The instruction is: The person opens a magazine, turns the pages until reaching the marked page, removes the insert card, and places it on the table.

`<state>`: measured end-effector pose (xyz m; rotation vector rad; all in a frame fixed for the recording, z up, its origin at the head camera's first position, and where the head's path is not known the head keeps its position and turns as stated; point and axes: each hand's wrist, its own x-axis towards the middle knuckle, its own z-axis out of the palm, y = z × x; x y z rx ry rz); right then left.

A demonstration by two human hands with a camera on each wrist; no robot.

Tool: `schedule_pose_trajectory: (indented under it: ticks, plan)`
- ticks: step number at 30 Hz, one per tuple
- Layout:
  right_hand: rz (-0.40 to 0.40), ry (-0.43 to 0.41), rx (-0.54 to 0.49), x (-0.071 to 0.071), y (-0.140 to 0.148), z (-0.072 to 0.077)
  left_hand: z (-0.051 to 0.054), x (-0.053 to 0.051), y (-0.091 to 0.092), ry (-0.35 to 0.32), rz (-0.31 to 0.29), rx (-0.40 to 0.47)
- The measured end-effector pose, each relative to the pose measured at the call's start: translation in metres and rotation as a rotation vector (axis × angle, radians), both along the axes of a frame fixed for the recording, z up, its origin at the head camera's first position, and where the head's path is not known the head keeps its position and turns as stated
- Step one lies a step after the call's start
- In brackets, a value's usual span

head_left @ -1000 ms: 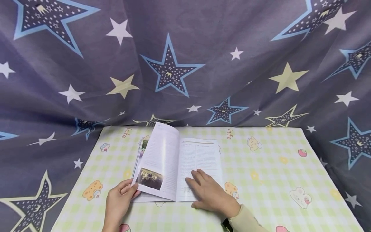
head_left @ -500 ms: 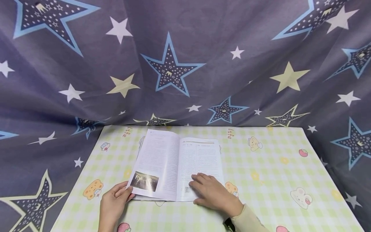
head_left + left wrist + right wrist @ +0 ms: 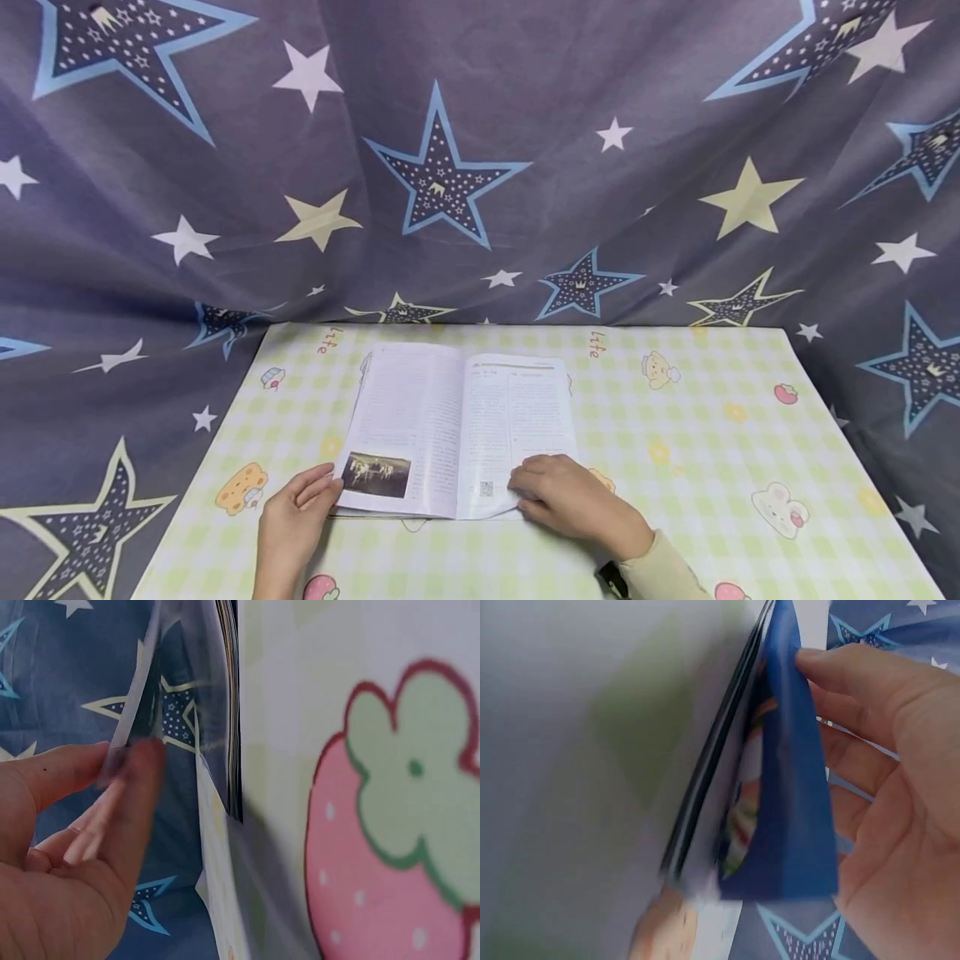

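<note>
A magazine [image 3: 408, 400] lies open on the table, with text on both pages. A dark photo [image 3: 376, 475] fills the lower part of its left page, and a small QR code [image 3: 487, 489] sits low on the right page. My left hand [image 3: 296, 517] pinches the left page's lower outer edge; in the left wrist view thumb and fingers [image 3: 139, 772] close on that page [image 3: 135, 697]. My right hand [image 3: 573, 504] is at the lower right corner, where the right page curls up. A blue-printed page [image 3: 802, 787] stands between its thumb and fingers in the right wrist view.
A checked green-and-white tablecloth [image 3: 697, 467] with cartoon prints covers the table. Behind and at the sides hangs a dark curtain [image 3: 570, 200] patterned with stars. A dark band [image 3: 612, 577] circles the right wrist, below a pale sleeve [image 3: 663, 571].
The left page, raised a second ago, has come down flat to the left with my left hand. My right hand has slid right and toward me, from the page's middle to its lower corner.
</note>
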<state>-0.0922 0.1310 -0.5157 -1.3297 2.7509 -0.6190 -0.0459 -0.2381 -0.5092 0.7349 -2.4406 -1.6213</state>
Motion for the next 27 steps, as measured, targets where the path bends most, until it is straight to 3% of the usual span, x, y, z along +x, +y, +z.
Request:
schedule_pose_trajectory:
  ticks: [4, 9, 14, 18, 22, 27]
  plan:
    - [-0.065, 0.009, -0.052, 0.000, 0.015, -0.001, -0.001, -0.004, -0.001, 0.034, 0.005, -0.038]
    - [-0.223, 0.027, -0.101, 0.000, 0.034, -0.004, 0.001, -0.008, 0.002, 0.037, -0.002, -0.039]
    - [-0.416, 0.126, -0.183, -0.003, 0.043, -0.007, 0.004, -0.015, 0.015, 0.026, -0.082, -0.037]
    - [-0.522, 0.104, -0.191, -0.002, 0.041, -0.006, 0.005, -0.022, 0.031, 0.036, -0.174, -0.022]
    - [-0.517, 0.080, -0.201, 0.000, 0.034, -0.006, 0.003, -0.029, 0.050, 0.068, -0.265, 0.033]
    - [-0.400, 0.116, -0.295, 0.001, 0.021, -0.006, 0.002, -0.034, 0.079, 0.127, -0.349, 0.106]
